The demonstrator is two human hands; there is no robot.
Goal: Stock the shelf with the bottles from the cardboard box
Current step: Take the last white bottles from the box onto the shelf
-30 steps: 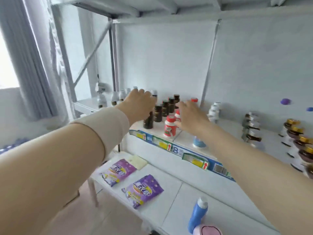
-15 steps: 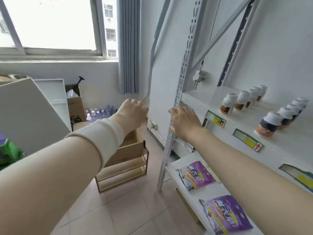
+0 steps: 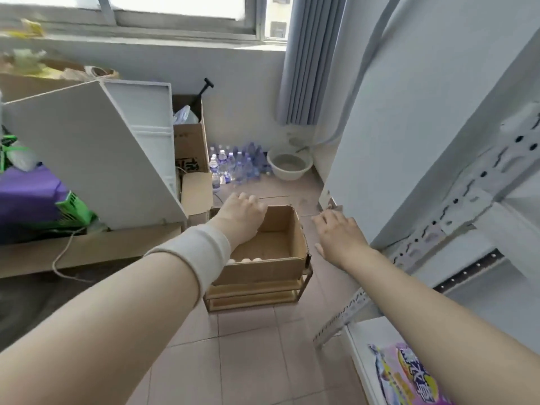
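Head view — hovering left hand [image 3: 242, 213] over the cardboard box [image 3: 270, 263], holding right hand [image 3: 339, 233] just beside it, both slack, gripping nothing. Seemingly leaving a few white-capped bottles [image 3: 245, 260] inside — waiting for the shelf [image 3: 455, 200].

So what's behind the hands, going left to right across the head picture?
purple pack → white board → tall box → water bottles → basin → shelf post
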